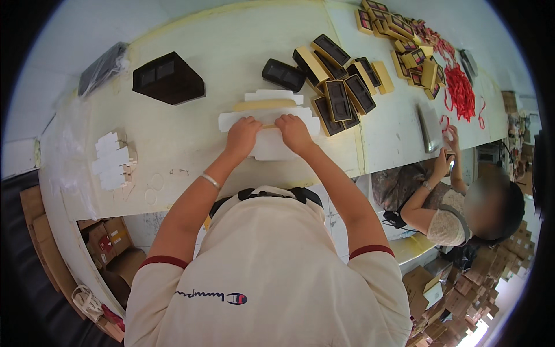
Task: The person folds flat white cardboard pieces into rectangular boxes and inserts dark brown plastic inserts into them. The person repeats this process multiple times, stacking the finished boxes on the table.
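Note:
A partly folded cardboard box blank (269, 151), white with a gold band, lies on the table in front of me. My left hand (243, 136) has its fingers curled over a folded edge of the blank, left of its middle. On the same edge, a little to the right, my right hand (293, 133) pinches the card with bent fingers. Both thumbs are mostly hidden. Just beyond the blank lies a loose black tray insert (284, 74) with square hollows. To its right, several gold boxes (337, 100) with black inserts are heaped.
A stack of black inserts (169, 78) stands at the back left. White flat blanks (113, 162) lie at the left. Far right are filled gold boxes (413, 58) and a heap of red ribbon (460, 92). Beside me at the right, a seated person (445, 214) handles red ribbon.

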### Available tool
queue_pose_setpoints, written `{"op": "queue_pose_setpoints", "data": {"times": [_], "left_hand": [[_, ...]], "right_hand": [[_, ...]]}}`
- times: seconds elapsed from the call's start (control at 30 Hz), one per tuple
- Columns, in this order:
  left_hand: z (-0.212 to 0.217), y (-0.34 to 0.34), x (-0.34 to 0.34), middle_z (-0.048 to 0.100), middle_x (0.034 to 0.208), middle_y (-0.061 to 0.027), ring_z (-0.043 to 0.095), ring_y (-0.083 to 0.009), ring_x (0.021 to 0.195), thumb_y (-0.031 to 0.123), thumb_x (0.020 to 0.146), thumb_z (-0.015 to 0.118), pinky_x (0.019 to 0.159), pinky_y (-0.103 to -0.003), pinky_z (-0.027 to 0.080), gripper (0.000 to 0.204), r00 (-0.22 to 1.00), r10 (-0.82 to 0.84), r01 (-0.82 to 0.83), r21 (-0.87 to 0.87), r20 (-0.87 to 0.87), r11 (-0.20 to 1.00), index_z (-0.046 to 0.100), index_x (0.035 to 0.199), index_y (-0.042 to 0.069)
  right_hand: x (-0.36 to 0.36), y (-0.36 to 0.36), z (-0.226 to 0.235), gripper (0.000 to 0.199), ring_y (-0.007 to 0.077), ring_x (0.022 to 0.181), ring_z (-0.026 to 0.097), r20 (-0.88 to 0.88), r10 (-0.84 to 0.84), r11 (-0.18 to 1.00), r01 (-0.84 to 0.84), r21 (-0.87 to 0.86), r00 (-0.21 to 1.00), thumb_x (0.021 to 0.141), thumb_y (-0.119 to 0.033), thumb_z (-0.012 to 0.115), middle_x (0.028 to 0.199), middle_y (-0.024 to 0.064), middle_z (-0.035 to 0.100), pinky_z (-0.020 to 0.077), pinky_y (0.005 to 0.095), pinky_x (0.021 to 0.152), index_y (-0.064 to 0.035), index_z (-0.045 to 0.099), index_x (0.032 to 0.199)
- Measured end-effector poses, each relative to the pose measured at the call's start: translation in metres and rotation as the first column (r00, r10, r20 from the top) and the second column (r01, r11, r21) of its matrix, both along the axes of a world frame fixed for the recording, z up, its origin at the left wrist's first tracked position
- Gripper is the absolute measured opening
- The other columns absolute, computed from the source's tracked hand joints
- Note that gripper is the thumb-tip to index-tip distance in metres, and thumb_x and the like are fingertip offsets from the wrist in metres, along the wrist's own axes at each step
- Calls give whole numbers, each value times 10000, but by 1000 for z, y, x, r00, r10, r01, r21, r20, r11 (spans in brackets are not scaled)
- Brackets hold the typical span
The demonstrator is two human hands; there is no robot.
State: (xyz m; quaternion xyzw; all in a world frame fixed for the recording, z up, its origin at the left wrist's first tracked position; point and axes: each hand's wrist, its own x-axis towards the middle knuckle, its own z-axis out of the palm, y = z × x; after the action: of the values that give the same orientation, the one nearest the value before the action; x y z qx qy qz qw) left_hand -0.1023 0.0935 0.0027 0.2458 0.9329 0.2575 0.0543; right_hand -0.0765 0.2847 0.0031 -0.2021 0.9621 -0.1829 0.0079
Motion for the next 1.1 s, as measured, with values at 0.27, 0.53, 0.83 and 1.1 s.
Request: {"op": "queue_pose_setpoints", "data": {"times": [0.27,0.53,0.83,1.1], "left_hand": [[31,-3,3,617,998,-68,554,-272,978,254,795,662,856,-427,403,203,996,-33,37,55,-82,998,682,921,94],[58,-20,-17,582,1021,-105,563,-265,916,168,766,696,801,-376,457,418,978,-54,42,63,204,997,548,1149,90],[20,4,12,558,849,-93,583,-289,712,53,782,603,660,-392,485,408,970,16,-42,103,244,994,448,1154,114],[33,2,7,564,973,-99,604,-339,832,102,788,592,703,-419,500,377,980,-103,101,20,170,995,481,1148,88]], "right_hand": [[1,-9,17,117,260,845,564,-31,61,994,-58,94,998,727,-32,559,856,82,566,444,369,760,-71,556,838],[24,32,30,254,251,952,516,-265,226,972,-198,128,938,754,-108,533,1050,97,542,424,353,821,-64,592,998],[63,-4,8,346,249,902,574,-111,75,997,-70,42,991,764,-138,549,1149,133,523,472,379,767,-87,534,1106],[43,5,14,213,291,939,568,-118,79,975,-102,-198,990,724,-105,638,1107,128,535,475,394,818,-53,571,920]]}}
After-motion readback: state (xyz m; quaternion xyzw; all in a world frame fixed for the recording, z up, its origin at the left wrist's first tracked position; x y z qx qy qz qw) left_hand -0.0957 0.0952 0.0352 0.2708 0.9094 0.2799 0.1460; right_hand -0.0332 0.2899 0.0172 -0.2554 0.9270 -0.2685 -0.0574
